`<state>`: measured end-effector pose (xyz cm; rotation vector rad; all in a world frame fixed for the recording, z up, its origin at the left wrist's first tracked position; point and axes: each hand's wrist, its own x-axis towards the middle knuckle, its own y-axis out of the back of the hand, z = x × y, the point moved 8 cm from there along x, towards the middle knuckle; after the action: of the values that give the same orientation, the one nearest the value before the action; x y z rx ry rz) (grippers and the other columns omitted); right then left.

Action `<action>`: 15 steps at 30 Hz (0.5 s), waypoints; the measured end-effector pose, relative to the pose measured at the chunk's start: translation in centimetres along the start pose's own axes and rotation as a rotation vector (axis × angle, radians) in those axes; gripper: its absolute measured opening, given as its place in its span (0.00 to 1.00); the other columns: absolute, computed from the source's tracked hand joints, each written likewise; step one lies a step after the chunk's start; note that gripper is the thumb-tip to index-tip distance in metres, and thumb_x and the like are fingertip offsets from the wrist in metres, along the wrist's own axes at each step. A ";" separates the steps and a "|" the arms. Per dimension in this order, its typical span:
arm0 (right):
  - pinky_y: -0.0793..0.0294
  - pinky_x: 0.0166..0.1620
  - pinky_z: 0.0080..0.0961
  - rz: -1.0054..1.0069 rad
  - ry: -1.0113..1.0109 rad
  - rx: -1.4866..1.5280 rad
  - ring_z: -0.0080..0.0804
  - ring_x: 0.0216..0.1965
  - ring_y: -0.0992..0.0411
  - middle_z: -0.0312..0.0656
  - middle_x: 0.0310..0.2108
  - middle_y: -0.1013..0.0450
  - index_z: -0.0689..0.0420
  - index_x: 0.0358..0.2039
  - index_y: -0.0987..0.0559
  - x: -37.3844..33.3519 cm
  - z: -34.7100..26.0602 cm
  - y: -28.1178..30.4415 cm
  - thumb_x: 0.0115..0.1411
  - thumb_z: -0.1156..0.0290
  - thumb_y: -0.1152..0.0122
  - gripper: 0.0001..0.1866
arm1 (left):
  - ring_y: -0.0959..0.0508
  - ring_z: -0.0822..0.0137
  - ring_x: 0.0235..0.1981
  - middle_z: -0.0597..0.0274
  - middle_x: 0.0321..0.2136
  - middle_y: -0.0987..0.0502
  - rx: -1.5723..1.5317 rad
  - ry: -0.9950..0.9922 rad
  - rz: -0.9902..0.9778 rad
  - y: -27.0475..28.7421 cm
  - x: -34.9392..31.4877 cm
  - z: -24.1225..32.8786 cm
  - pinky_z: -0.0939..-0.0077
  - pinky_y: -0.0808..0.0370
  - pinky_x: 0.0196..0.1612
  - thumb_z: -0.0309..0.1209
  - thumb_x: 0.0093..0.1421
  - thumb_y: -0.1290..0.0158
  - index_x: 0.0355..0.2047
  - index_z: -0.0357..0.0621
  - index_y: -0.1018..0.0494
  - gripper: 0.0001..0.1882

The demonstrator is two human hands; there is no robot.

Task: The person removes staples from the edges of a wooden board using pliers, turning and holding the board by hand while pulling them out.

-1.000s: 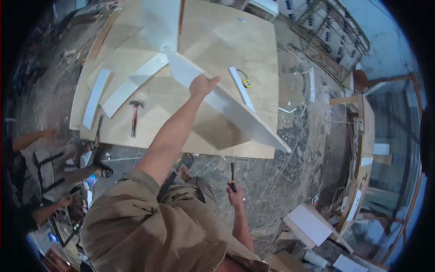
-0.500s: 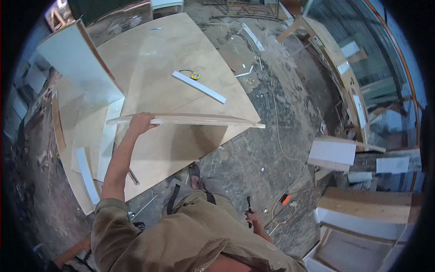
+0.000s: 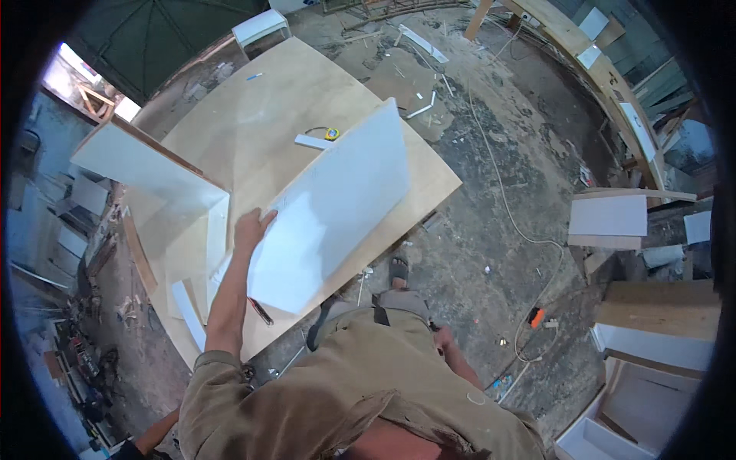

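In the head view, a worker in a tan shirt steadied a white panel [image 3: 337, 207] in the middle of the frame, tilted over a plywood sheet [image 3: 230, 115]. The left hand [image 3: 248, 230] had its grip closed on the panel's left edge, thumb against the white face. The right hand [image 3: 445, 339], at lower centre beside the shirt, was curled around a dark handle [image 3: 435, 327], most of which was hidden. A red handle [image 3: 261, 311] poked out by the panel's lower left corner. Beyond the panel, a yellow tape measure [image 3: 331, 134] lay just beside a partly covered white strip [image 3: 310, 142], with a blue pen [image 3: 254, 76] farther up. A white-faced board [image 3: 146, 157] stood at upper left. An orange object [image 3: 536, 317] lay near a cable [image 3: 552, 242] on the floor at lower right, while another person's forearm [image 3: 159, 431] entered at lower left.
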<state>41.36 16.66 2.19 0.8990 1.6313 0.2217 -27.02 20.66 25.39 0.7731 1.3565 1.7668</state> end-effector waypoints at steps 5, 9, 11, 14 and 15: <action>0.27 0.36 0.34 -0.024 0.121 0.116 0.34 0.28 0.25 0.44 0.27 0.22 0.62 0.37 0.18 4.7 -10.4 5.0 0.58 0.58 0.38 0.18 | 0.21 0.39 0.33 0.36 0.27 0.22 -0.019 0.198 -0.010 0.1 -2.2 -6.1 0.49 0.26 0.37 0.59 0.58 0.46 0.26 0.33 0.24 0.34; 0.28 0.33 0.34 0.077 -0.112 0.252 0.31 0.25 0.27 0.40 0.23 0.25 0.63 0.34 0.20 12.4 2.3 14.9 0.60 0.58 0.41 0.17 | 0.23 0.41 0.27 0.36 0.22 0.25 -0.257 0.197 -0.157 -8.9 2.6 6.6 0.52 0.29 0.33 0.57 0.59 0.45 0.20 0.32 0.27 0.34; 0.29 0.33 0.36 -0.007 -0.090 0.184 0.32 0.25 0.27 0.41 0.22 0.25 0.63 0.33 0.20 13.0 -2.5 14.2 0.60 0.58 0.41 0.18 | 0.24 0.42 0.25 0.36 0.21 0.26 -0.255 0.267 -0.192 -10.2 1.6 4.7 0.52 0.30 0.32 0.57 0.60 0.45 0.18 0.32 0.29 0.34; 0.30 0.33 0.38 -0.004 -0.029 0.196 0.35 0.25 0.27 0.44 0.21 0.27 0.63 0.31 0.20 13.5 -4.7 15.4 0.60 0.57 0.41 0.19 | 0.27 0.44 0.23 0.37 0.19 0.27 -0.222 0.269 -0.175 -14.0 3.8 4.9 0.53 0.32 0.30 0.56 0.60 0.46 0.16 0.32 0.32 0.35; 0.30 0.33 0.39 -0.002 0.017 0.269 0.37 0.25 0.27 0.45 0.20 0.27 0.63 0.29 0.20 13.8 -4.6 15.7 0.59 0.56 0.42 0.19 | 0.26 0.44 0.23 0.37 0.20 0.27 -0.242 0.305 -0.212 -16.0 4.5 5.1 0.53 0.32 0.30 0.56 0.60 0.46 0.17 0.32 0.31 0.35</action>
<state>43.88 37.88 2.33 1.1001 1.7030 0.0076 -21.91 29.36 11.22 0.2259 1.3281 1.8833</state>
